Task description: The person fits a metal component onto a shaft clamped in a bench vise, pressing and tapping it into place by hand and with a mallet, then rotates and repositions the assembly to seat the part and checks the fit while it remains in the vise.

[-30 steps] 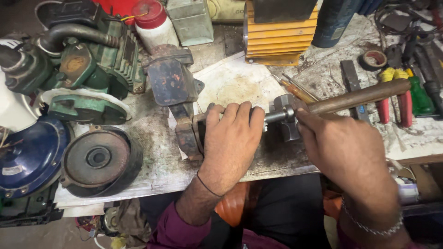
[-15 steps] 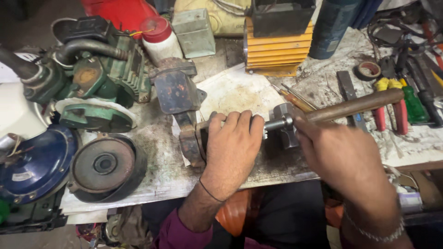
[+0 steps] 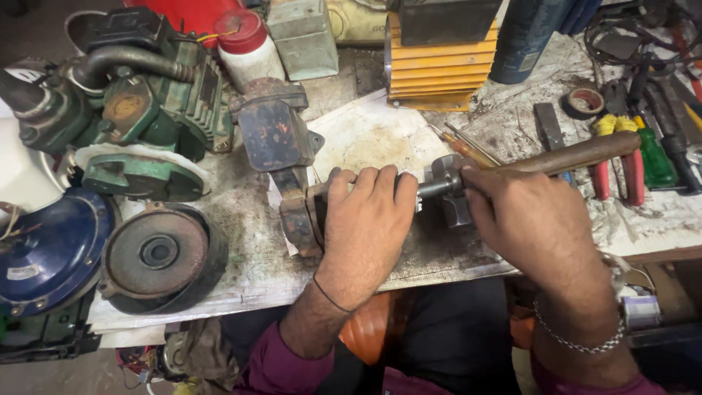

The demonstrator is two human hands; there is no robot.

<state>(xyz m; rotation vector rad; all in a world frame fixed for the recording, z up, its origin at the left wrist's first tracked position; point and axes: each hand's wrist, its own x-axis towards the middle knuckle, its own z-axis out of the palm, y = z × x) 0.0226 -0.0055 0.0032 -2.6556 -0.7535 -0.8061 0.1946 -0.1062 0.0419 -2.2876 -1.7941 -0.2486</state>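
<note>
Head view, left hand gripping rusty vise

Grimy, stained workbench; dim floor below, possibly concrete.

On my workbench the vise sits at the middle, and my left hand lies over its near end. Just right of it, my right hand holds the hammer, its handle running off to the right. Left of the vise stands the motor, with the round cover in front of it. Behind the hammer is the finned block; the pliers lie at far right.
</note>
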